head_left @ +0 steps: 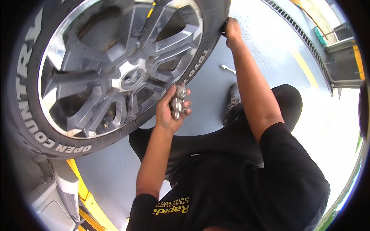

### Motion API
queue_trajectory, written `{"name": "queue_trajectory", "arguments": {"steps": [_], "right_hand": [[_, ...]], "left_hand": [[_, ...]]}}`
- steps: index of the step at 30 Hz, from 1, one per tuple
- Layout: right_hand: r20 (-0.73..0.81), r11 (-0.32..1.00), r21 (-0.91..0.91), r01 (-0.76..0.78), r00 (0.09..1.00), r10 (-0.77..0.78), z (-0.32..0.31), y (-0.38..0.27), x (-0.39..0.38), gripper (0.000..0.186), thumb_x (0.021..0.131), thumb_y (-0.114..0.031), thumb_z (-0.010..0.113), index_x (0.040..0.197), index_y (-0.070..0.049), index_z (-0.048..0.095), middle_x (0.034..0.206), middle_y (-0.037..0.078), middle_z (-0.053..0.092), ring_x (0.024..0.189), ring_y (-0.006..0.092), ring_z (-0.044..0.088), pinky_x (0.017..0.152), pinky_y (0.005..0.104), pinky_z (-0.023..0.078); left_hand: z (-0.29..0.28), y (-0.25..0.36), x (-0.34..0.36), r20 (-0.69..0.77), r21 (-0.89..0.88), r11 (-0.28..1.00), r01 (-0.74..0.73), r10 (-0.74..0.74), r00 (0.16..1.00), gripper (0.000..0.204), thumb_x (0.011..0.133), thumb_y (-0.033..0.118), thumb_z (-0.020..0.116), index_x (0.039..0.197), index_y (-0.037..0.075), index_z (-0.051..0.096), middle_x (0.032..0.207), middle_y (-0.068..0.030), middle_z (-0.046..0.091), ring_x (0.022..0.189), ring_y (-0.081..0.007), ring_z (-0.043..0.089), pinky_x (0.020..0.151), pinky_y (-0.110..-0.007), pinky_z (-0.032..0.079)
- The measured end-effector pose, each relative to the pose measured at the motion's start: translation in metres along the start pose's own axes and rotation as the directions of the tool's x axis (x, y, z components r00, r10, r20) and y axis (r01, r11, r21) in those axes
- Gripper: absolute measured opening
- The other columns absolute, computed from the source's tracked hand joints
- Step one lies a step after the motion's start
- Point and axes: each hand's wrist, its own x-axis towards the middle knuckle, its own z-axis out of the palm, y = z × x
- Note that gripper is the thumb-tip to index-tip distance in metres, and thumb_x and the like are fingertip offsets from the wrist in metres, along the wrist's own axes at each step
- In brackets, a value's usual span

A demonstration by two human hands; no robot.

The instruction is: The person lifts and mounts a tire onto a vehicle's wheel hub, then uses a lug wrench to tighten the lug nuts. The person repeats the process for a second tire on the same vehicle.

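While the left hand (167, 114) cradles metal nuts (178, 103), tilting could spill some; what the right hand (232, 33) grips is unclear.

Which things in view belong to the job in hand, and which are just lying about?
Job in hand:
Wheel, with the right hand at its tyre
Shiny metal pieces, probably nuts, in the left hand

Apparently lying about:
Silver tool on the floor
Teal object beyond the grate

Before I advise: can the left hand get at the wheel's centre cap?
Probably yes: nothing visible lies between the left hand and the centre cap, though that hand holds metal pieces.
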Motion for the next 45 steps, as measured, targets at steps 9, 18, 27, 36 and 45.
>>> {"name": "queue_trajectory", "arguments": {"steps": [9, 18, 27, 36, 45], "right_hand": [[0.56, 0.918, 0.275, -0.287, 0.824, 0.09, -0.055, -0.02, -0.025, 0.054, 0.104, -0.029, 0.051, 0.136, 0.015, 0.046, 0.142, 0.024, 0.05, 0.126, 0.0302, 0.054, 0.11, 0.0351, 0.044], [-0.047, 0.027, -0.998, -0.061, 0.926, 0.375, -0.286, 0.154, 0.093, 0.042, 0.084, -0.022, 0.063, 0.124, -0.008, 0.066, 0.125, 0.018, 0.067, 0.113, 0.0306, 0.066, 0.092, 0.0404, 0.053], [-0.15, 0.066, -0.975, -0.211, 0.851, 0.502, -0.153, 0.234, -0.108, 0.048, 0.091, -0.015, 0.063, 0.136, -0.011, 0.05, 0.147, 0.011, 0.046, 0.137, 0.0355, 0.046, 0.106, 0.0529, 0.045], [0.349, 0.474, -0.873, -0.118, 0.528, 0.774, -0.09, 0.073, -0.044, 0.036, 0.105, -0.033, 0.048, 0.129, -0.007, 0.053, 0.091, 0.013, 0.066, 0.076, 0.0239, 0.072, 0.066, 0.0375, 0.063], [0.721, 0.572, -0.668, 0.476, 0.603, 0.341, -0.103, -0.273, -0.117, 0.036, 0.093, -0.008, 0.059, 0.128, -0.006, 0.067, 0.086, 0.003, 0.066, 0.075, 0.0123, 0.059, 0.07, 0.0293, 0.052]], "left_hand": [[0.089, 0.064, 0.098, 0.446, 0.842, 0.275, -0.465, 0.132, 0.885, 0.023, 0.089, 0.019, 0.075, 0.106, 0.004, 0.071, 0.089, -0.0028, 0.065, 0.072, -0.0085, 0.057, 0.061, -0.022, 0.046], [0.152, 0.078, 0.148, 0.678, 0.7, 0.532, -0.475, -0.287, 0.677, 0.032, 0.084, 0.022, 0.079, 0.104, 0.0, 0.069, 0.083, -0.0064, 0.064, 0.066, -0.0102, 0.059, 0.055, -0.025, 0.047], [0.08, 0.11, 0.118, 0.428, 0.689, 0.71, -0.147, -0.235, 0.873, 0.043, 0.085, 0.035, 0.08, 0.107, 0.001, 0.063, 0.086, -0.0088, 0.065, 0.062, -0.0118, 0.06, 0.055, -0.025, 0.05], [0.076, 0.109, 0.124, 0.471, 0.735, 0.638, -0.23, -0.236, 0.85, 0.043, 0.085, 0.035, 0.081, 0.107, 0.002, 0.063, 0.082, -0.0056, 0.061, 0.066, -0.0117, 0.059, 0.054, -0.025, 0.048], [0.079, 0.107, 0.126, 0.518, 0.663, 0.721, -0.202, -0.247, 0.819, 0.039, 0.091, 0.035, 0.075, 0.108, 0.001, 0.065, 0.081, -0.0051, 0.062, 0.066, -0.0124, 0.06, 0.052, -0.026, 0.049]]}}
